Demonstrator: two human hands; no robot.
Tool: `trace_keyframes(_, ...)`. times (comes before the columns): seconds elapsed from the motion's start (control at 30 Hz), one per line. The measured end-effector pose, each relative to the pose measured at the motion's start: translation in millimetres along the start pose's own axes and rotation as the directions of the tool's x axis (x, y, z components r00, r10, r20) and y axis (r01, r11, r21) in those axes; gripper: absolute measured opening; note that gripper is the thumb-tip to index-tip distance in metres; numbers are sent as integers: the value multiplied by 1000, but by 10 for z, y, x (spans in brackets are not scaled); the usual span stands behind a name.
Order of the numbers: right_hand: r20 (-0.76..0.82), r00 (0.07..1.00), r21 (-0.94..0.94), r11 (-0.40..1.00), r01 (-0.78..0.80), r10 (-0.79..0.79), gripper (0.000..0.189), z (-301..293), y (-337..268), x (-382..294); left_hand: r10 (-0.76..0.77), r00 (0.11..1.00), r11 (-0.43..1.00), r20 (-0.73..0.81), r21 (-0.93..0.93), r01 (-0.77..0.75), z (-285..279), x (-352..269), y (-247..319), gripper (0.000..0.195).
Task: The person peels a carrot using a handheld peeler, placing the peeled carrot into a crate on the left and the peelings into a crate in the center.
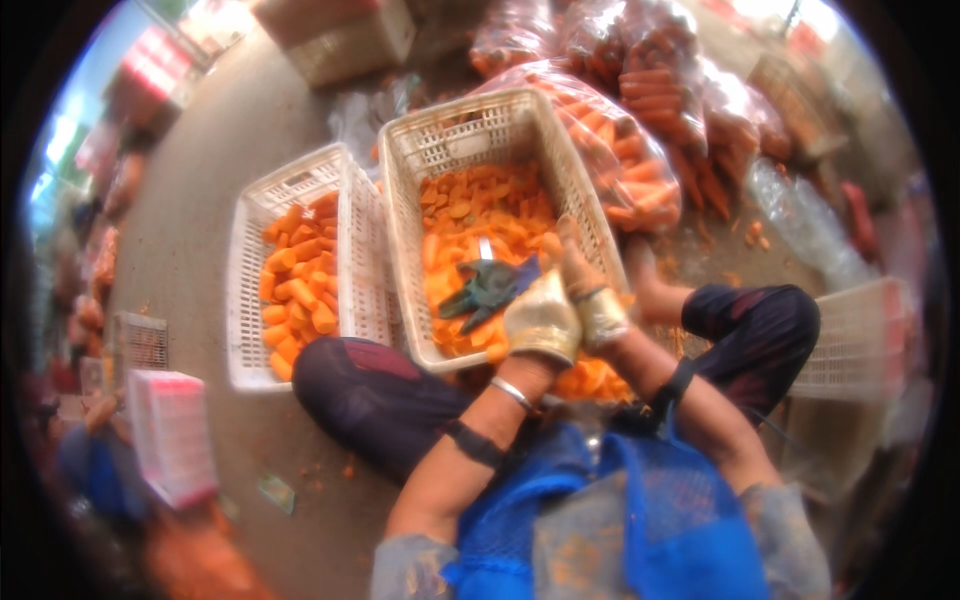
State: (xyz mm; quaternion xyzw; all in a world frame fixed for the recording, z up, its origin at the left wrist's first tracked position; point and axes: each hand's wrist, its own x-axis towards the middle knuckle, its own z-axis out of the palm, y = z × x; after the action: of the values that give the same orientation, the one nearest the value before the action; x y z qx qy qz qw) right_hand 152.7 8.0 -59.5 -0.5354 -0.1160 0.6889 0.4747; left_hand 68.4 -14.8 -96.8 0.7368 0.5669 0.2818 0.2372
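My left hand (544,319), in a worn cream glove, is over the near part of a white plastic crate (397,187) of carrot peelings and slices (480,202). A dark green and blue glove-like shape (484,289) adjoins it, with a short shiny metal piece (486,249) at its far side; blur hides whether my left fingers are in it. My right hand (581,262) is close beside the left, cream fabric about its palm and wrist, its fingers looking bare. An orange piece (551,246) is at its fingertips; whether it is gripped is unclear. Peeled carrot pieces (300,289) fill part of a second crate (232,300).
Clear plastic bags of carrots (637,172) stand beyond and right of the crates. More peelings (592,379) lie between my legs. A crumpled plastic bag (810,217) and a pale crate (855,337) are at right. Another person (97,465) is at far left, by stacked pinkish-white boxes (171,435).
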Motion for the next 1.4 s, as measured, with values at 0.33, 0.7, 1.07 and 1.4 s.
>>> trace_keyframes(0.33, 21, 960, -172, 944, 280, -281, 26, -161, 318, 194, -216, 956, 911, 199, -311, 271, -90, 87, -232, 22)
trace_keyframes(0.7, 521, 824, -775, 282, 566, -221, 48, -631, 18, 587, 116, 965, 960, 236, -275, -48, -113, 13, -151, 19)
trace_keyframes(1.07, 654, 665, -669, 134, 731, -361, 70, -725, 274, 593, 138, 950, 931, 281, -364, -28, -57, -52, -223, 15)
trace_keyframes(1.4, -132, 991, -271, 961, -48, 12, 33, -522, -246, 683, 258, 860, 874, 441, -486, -13, -101, -157, 13, 16)
